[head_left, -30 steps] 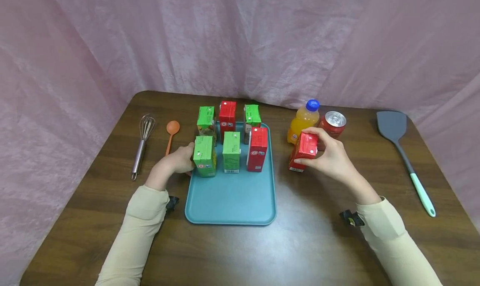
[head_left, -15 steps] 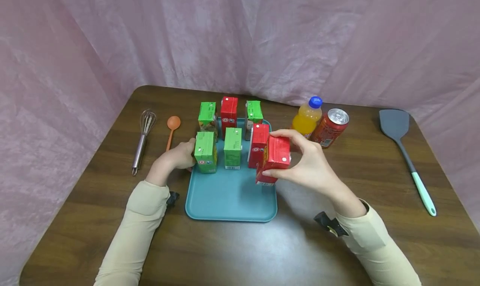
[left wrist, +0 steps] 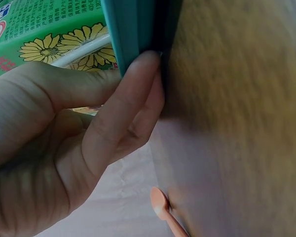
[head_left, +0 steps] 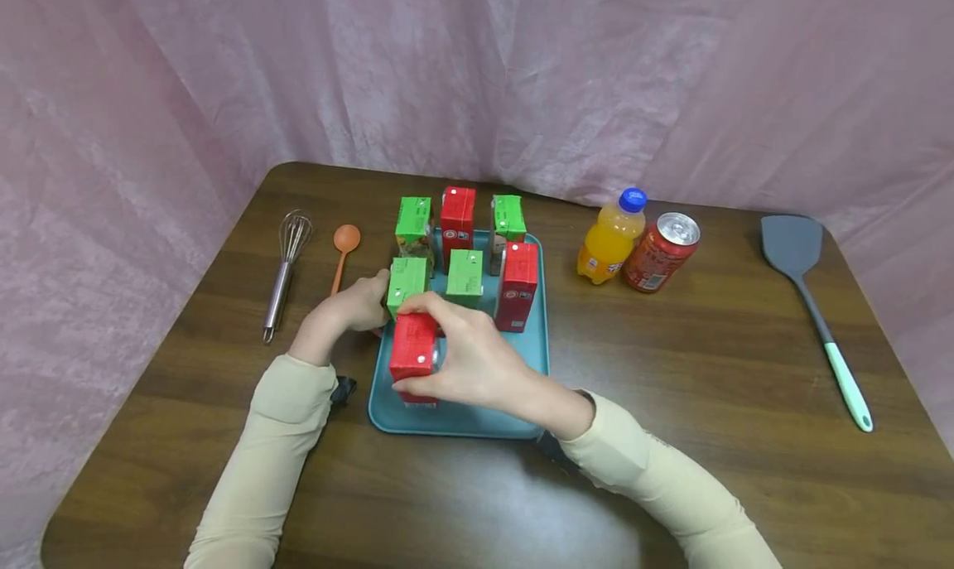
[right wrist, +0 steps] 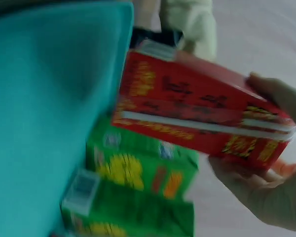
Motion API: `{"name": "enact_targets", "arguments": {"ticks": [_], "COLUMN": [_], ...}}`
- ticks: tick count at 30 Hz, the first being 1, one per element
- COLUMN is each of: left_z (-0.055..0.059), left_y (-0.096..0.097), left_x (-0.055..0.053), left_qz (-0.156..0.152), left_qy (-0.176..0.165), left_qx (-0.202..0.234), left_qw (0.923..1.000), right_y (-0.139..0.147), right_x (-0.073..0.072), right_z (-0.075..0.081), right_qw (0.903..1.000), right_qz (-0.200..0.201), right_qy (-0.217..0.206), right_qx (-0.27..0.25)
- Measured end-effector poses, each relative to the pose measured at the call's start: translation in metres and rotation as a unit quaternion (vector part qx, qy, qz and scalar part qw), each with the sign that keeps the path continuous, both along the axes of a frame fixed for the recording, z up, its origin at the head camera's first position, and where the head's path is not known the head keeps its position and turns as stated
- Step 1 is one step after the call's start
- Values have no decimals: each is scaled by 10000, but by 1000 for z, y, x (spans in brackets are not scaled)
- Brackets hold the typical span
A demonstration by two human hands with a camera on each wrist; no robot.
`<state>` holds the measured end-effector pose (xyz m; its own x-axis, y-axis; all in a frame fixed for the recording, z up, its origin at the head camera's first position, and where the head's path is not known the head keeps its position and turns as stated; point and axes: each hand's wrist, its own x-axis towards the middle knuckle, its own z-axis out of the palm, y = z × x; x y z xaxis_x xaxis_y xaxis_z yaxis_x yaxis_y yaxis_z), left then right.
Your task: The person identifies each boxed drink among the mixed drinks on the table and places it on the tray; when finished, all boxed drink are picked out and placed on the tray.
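Note:
My right hand (head_left: 480,358) grips a red drink carton (head_left: 412,349) near its top, thumb and fingers on opposite sides. This carton is over the front left part of the teal tray (head_left: 477,420); in the right wrist view it shows a white straw along its side. My left hand (head_left: 354,304) pinches the tray's left rim (left wrist: 133,29) between thumb and fingers, beside a green carton (head_left: 407,281). In that same row stand another green carton (head_left: 464,272), partly behind my right hand, and a red carton (head_left: 517,296). Behind them are two green cartons and one red carton (head_left: 458,213).
Left of the tray lie a whisk (head_left: 281,275) and an orange spoon (head_left: 346,242). To the right stand an orange soda bottle (head_left: 611,242) and a red can (head_left: 661,254). A grey spatula (head_left: 812,304) with a mint handle lies farther right. A pink curtain (head_left: 477,80) hangs behind the table.
My right hand has carried the red carton leftward from beside the bottle and can, across to the tray's front left. My left hand has stayed at the tray's rim.

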<state>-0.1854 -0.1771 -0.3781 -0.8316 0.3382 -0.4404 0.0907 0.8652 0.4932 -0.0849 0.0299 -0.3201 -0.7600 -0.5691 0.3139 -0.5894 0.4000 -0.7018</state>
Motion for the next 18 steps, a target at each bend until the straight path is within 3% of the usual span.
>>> {"name": "enact_targets", "arguments": {"ticks": [7, 18], "left_z": [1, 2], "left_y": [1, 1], "left_x": [3, 3], "left_qz": [-130, -214], "left_qy": [25, 155], "left_qx": [-60, -104], "left_qw": [9999, 9996], "right_y": [-20, -25], "right_x": [5, 10], "right_z": [-10, -20], "right_qw": [9992, 9972], "right_qz": [0, -124], "right_qy": [-266, -146], "right_qx": [313, 717]}}
